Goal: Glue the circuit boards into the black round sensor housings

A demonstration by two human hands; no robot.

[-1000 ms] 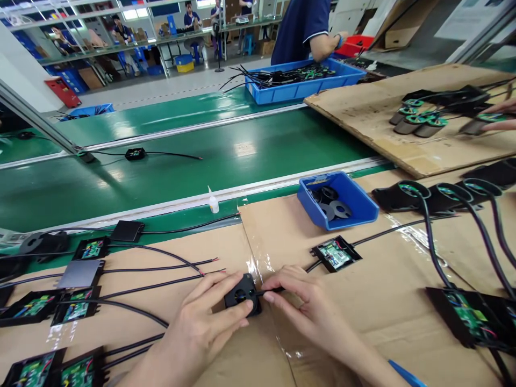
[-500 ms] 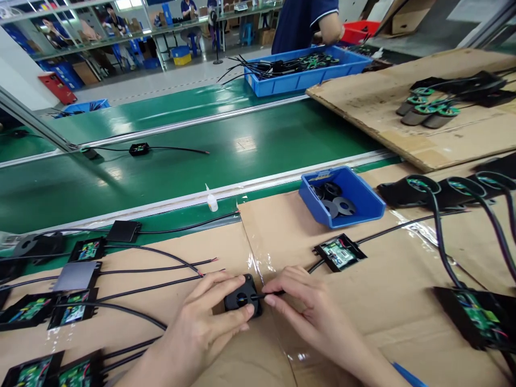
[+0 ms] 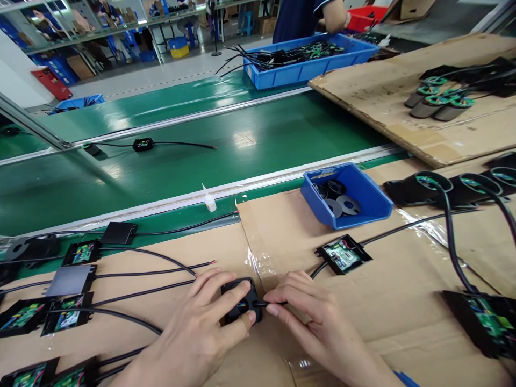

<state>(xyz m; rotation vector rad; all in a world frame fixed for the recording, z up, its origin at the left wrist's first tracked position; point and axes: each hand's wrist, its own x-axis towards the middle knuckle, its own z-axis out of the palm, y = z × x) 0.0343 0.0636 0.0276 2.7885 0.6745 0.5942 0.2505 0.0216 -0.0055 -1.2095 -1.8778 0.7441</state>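
My left hand is closed over a small black square housing on the cardboard, fingers and thumb pressing its top face. A round opening in the housing is partly hidden by those fingers. My right hand pinches a black cable between thumb and fingertips, just right of the housing. The cable lies at the housing's edge by the opening; how deep it goes in cannot be seen. Up and to the right of my right hand sits an open black box with a circuit board, cables leaving both its ends.
Several cabled boxes with circuit boards cover the left side. A blue bin of black discs and a white dropper bottle stand ahead. Beyond runs a green conveyor belt. A co-worker stands behind a large blue tray.
My left fingers have shifted slightly over the housing, covering more of the opening. My right hand keeps its pinch on the cable. A cabled box on the belt has moved a little right.
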